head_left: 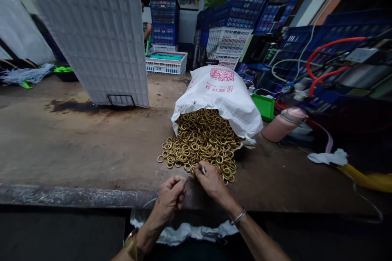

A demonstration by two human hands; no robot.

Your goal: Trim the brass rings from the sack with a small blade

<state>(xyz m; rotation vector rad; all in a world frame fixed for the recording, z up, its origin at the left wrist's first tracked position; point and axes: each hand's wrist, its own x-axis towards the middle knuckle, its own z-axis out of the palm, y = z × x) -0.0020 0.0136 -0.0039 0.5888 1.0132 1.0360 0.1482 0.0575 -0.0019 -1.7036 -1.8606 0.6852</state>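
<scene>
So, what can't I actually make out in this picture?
All in the head view:
Left hand: its own curl hides anything it may hold.
Small item at the right hand: too small and blurred to name.
Rings deep in the white sack: hidden by the sack and the rings in front.
Background person: mostly hidden by the white panel.
Right forearm: cut off by the lower edge.
</scene>
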